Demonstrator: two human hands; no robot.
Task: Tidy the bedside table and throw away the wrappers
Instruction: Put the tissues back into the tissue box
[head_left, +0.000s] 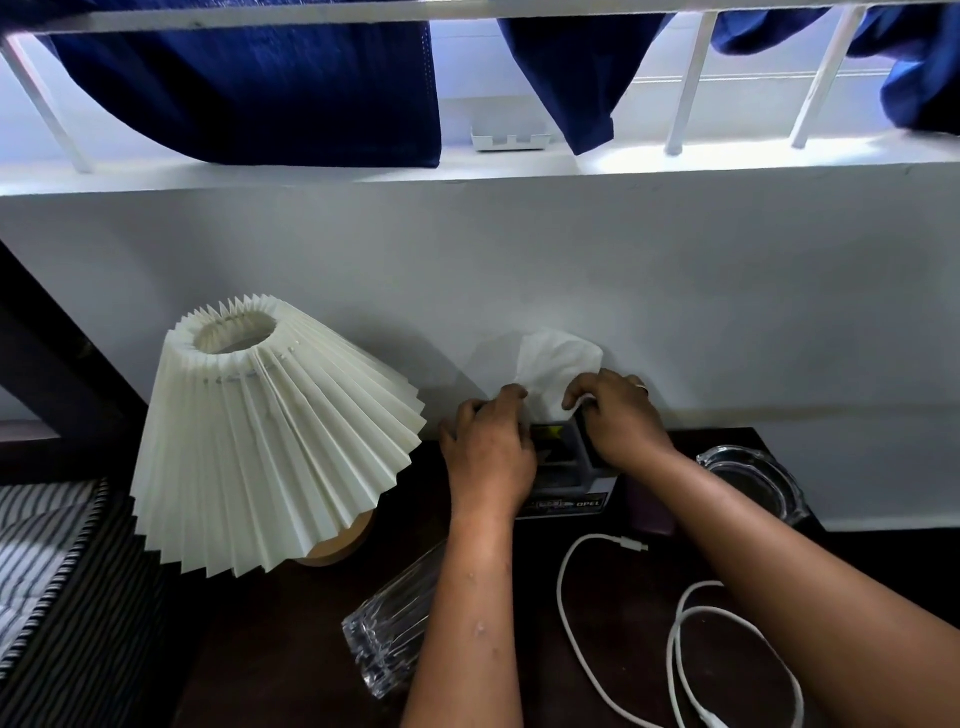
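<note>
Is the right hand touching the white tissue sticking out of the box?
Touching. In the head view, the right hand's fingertips pinch the lower edge of the tissue above the tissue box.

The dark wooden tabletop (519, 649) is crowded. A cream pleated paper lampshade (270, 447) fills its left rear, and a ribbed clear glass vase (389, 629) lies on its side just in front. At the rear centre, a grey tissue box (566, 467) stands against the white wall (519, 270), with both forearms crossing the middle towards it. A clear glass ashtray (753, 483) takes the right rear corner, and a looped white charging cable (675, 639) sprawls over the right front. Bare tabletop shows between vase and cable.
</note>
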